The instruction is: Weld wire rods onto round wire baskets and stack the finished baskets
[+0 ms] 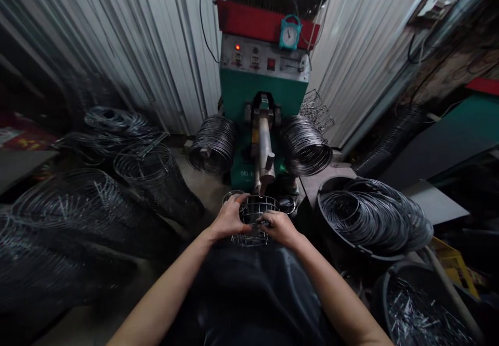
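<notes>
A round wire cage (257,208) sits between my hands, its upper edge beneath the tip of the metal arm (265,143) of a green machine (265,89). My left hand (231,216) is wrapped round the cage's left side, with thumb and fingers on its wires. On the cage's right side, my right hand (278,226) has its fingers curled in a pinch; whether it grips the cage wire or a small loose piece is too small to tell. Dark spots show on the right fingertips.
Coils of wire rings hang left (213,143) and right (306,146) of the machine. At right stand a tub of wire rings (374,216) and a bucket of short wire pieces (424,315). Tall wire mesh cylinders (156,180) stand at left. A teal clock (290,33) hangs above.
</notes>
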The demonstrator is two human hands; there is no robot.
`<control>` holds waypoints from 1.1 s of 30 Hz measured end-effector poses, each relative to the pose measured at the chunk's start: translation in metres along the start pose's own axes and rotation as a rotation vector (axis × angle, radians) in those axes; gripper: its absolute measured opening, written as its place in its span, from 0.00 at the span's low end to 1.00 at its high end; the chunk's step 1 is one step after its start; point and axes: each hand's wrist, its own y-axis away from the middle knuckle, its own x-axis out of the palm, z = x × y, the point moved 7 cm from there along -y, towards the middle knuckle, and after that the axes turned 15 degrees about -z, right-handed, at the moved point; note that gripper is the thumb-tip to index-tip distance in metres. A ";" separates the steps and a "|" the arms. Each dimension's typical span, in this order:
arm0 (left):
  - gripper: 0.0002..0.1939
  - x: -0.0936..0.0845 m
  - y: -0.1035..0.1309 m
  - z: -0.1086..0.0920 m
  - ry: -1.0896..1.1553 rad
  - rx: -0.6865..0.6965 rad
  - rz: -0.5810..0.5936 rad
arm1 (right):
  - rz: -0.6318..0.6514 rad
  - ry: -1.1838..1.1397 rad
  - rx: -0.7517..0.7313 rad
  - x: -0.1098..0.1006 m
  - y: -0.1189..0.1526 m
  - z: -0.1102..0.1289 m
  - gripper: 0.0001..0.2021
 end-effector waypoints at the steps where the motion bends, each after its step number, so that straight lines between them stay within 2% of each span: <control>1: 0.45 0.000 -0.004 0.002 0.006 -0.012 -0.001 | -0.007 -0.002 0.002 0.000 -0.005 -0.002 0.07; 5: 0.45 0.005 -0.020 0.007 0.012 -0.062 0.029 | -0.032 0.004 0.033 -0.002 -0.018 -0.013 0.06; 9: 0.45 0.010 -0.023 0.006 0.023 -0.058 0.056 | -0.058 -0.002 0.062 -0.001 -0.016 -0.018 0.05; 12: 0.45 0.009 -0.026 0.007 -0.009 -0.062 0.025 | -0.090 0.032 0.096 -0.002 -0.015 -0.019 0.06; 16: 0.46 0.009 -0.036 0.016 -0.056 -0.148 -0.004 | -0.131 0.089 0.179 -0.005 -0.025 -0.022 0.08; 19: 0.47 0.011 -0.041 0.019 -0.022 -0.163 0.002 | -0.275 -0.035 0.240 -0.013 -0.021 -0.023 0.12; 21: 0.48 0.011 -0.041 0.018 -0.013 -0.155 -0.014 | -0.425 -0.258 0.388 -0.018 -0.002 -0.034 0.14; 22: 0.48 0.011 -0.041 0.018 -0.022 -0.150 -0.028 | -0.482 -0.403 0.515 -0.016 0.013 -0.045 0.14; 25: 0.48 0.008 -0.039 0.018 -0.074 -0.143 -0.074 | -0.513 -0.893 0.996 0.010 0.070 -0.079 0.11; 27: 0.48 0.007 -0.039 0.019 -0.094 -0.146 -0.096 | -0.509 -1.169 1.248 0.030 0.105 -0.091 0.11; 30: 0.47 0.007 -0.044 0.024 -0.097 -0.168 -0.105 | -0.568 -1.333 1.415 0.046 0.141 -0.100 0.12; 33: 0.47 0.007 -0.050 0.031 -0.110 -0.191 -0.117 | -0.576 -1.356 1.429 0.054 0.155 -0.101 0.12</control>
